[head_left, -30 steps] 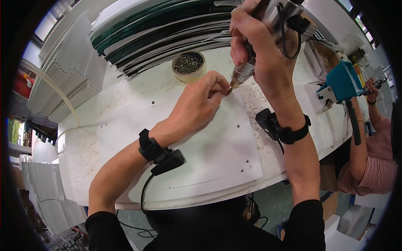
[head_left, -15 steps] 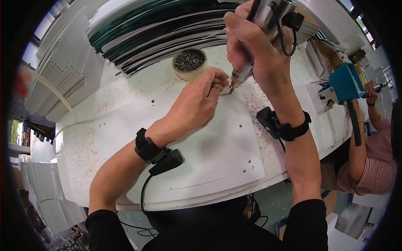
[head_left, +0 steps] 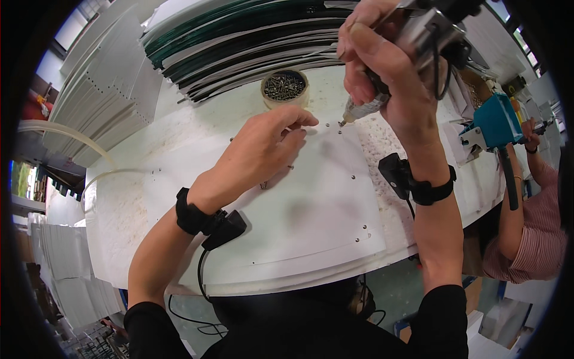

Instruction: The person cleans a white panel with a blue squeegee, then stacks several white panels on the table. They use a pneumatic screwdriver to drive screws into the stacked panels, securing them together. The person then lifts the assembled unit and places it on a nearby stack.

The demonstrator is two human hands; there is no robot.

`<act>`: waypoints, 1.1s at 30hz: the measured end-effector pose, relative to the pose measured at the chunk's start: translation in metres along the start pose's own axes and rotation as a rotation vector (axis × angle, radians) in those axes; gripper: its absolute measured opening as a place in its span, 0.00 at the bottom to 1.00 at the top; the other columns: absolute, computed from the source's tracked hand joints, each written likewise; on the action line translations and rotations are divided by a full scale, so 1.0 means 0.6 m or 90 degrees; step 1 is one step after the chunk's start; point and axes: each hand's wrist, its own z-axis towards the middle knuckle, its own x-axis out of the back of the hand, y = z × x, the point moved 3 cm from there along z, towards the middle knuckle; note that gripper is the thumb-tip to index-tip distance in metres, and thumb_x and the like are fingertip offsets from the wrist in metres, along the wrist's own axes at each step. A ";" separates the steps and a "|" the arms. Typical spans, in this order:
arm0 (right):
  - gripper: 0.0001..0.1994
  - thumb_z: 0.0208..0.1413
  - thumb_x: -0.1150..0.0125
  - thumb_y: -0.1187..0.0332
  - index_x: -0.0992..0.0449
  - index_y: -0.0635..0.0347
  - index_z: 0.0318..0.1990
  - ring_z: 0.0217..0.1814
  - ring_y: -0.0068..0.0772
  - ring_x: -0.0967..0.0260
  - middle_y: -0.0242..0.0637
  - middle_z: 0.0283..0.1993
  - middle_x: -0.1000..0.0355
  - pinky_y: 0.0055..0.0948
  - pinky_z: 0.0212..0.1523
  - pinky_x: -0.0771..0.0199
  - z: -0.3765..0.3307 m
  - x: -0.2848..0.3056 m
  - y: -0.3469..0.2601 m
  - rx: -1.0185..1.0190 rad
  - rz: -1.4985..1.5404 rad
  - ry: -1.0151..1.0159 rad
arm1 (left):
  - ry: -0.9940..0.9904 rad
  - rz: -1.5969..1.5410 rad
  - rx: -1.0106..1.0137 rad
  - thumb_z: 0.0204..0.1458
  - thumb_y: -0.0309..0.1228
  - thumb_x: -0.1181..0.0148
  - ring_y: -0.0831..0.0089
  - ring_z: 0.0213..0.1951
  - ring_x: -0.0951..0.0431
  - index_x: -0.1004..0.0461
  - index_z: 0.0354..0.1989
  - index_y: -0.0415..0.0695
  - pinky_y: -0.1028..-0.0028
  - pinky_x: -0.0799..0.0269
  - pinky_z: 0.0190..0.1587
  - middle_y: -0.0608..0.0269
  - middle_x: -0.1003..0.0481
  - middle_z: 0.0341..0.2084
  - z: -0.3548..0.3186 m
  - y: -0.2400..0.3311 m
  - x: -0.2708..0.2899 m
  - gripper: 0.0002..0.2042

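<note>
In my right hand (head_left: 397, 78) is a power screwdriver (head_left: 362, 109) with a silver body, tilted so that its tip points down and left. That tip is at the far right corner of the white panel (head_left: 311, 221), beside small metal screw heads (head_left: 339, 131). My left hand (head_left: 260, 146) hovers over the panel to the left of the tip, fingers curled and thumb near the index finger. What its palm holds, if anything, is hidden. Small screws (head_left: 263, 185) show at the lower edge of this hand. Just beyond it stands a round tub (head_left: 286, 102) of screws.
Stacked dark green and white panels (head_left: 239, 51) line the far side. White sheets (head_left: 119, 90) stand at the left, near a pale hose (head_left: 72, 127). At the right are a teal machine part (head_left: 496, 119) and another person's arm (head_left: 511, 209).
My right hand has lifted slightly and moved right with the screwdriver. My left hand has drawn back from the tip, its fingertips now farther away. The view has shifted slightly.
</note>
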 end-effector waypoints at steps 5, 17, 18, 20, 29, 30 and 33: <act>0.10 0.69 0.47 0.64 0.34 0.61 0.45 0.13 0.17 0.44 0.39 0.36 0.32 0.22 0.15 0.39 -0.018 0.019 -0.005 0.159 0.028 -0.128 | 0.000 0.198 -0.111 0.58 0.23 0.36 0.61 0.43 0.20 0.18 0.46 0.42 0.67 0.23 0.49 0.58 0.21 0.39 -0.075 -0.004 0.013 0.09; 0.09 0.72 0.53 0.65 0.35 0.59 0.52 0.14 0.21 0.46 0.39 0.39 0.33 0.26 0.15 0.36 -0.086 0.021 -0.029 0.154 0.171 -0.108 | -0.019 0.565 -0.260 0.52 0.22 0.36 0.59 0.34 0.26 0.29 0.33 0.39 0.63 0.26 0.40 0.57 0.28 0.28 -0.068 0.015 -0.019 0.07; 0.09 0.72 0.53 0.65 0.35 0.60 0.52 0.14 0.21 0.46 0.38 0.39 0.33 0.26 0.16 0.36 -0.089 0.022 -0.031 0.142 0.181 -0.112 | -0.021 0.579 -0.265 0.51 0.22 0.36 0.58 0.33 0.26 0.30 0.33 0.39 0.62 0.26 0.40 0.57 0.29 0.27 -0.067 0.016 -0.020 0.07; 0.09 0.73 0.55 0.65 0.35 0.59 0.52 0.15 0.21 0.46 0.37 0.40 0.33 0.25 0.17 0.36 -0.096 0.018 -0.036 0.137 0.212 -0.117 | 0.001 0.516 -0.253 0.51 0.22 0.36 0.59 0.33 0.25 0.30 0.33 0.39 0.64 0.26 0.40 0.57 0.28 0.27 -0.073 0.018 -0.017 0.07; 0.09 0.75 0.57 0.64 0.38 0.60 0.50 0.18 0.22 0.44 0.35 0.38 0.36 0.25 0.18 0.34 -0.140 -0.028 -0.066 0.129 0.373 -0.030 | 0.006 -0.223 0.057 0.59 0.22 0.37 0.80 0.37 0.24 0.30 0.37 0.41 0.75 0.26 0.45 0.64 0.22 0.36 -0.199 0.031 -0.012 0.06; 0.09 0.75 0.57 0.64 0.38 0.60 0.49 0.18 0.22 0.44 0.35 0.38 0.36 0.25 0.18 0.34 -0.142 -0.034 -0.068 0.126 0.381 -0.032 | 0.027 -0.301 0.068 0.60 0.23 0.37 0.81 0.37 0.25 0.30 0.39 0.41 0.76 0.26 0.44 0.65 0.23 0.37 -0.216 0.021 -0.019 0.06; 0.09 0.74 0.57 0.64 0.38 0.60 0.49 0.18 0.22 0.44 0.35 0.38 0.37 0.25 0.17 0.34 -0.151 -0.052 -0.073 0.118 0.386 -0.039 | 0.035 -0.459 0.107 0.62 0.23 0.38 0.84 0.39 0.25 0.31 0.41 0.41 0.79 0.27 0.43 0.67 0.24 0.40 -0.245 0.008 -0.025 0.06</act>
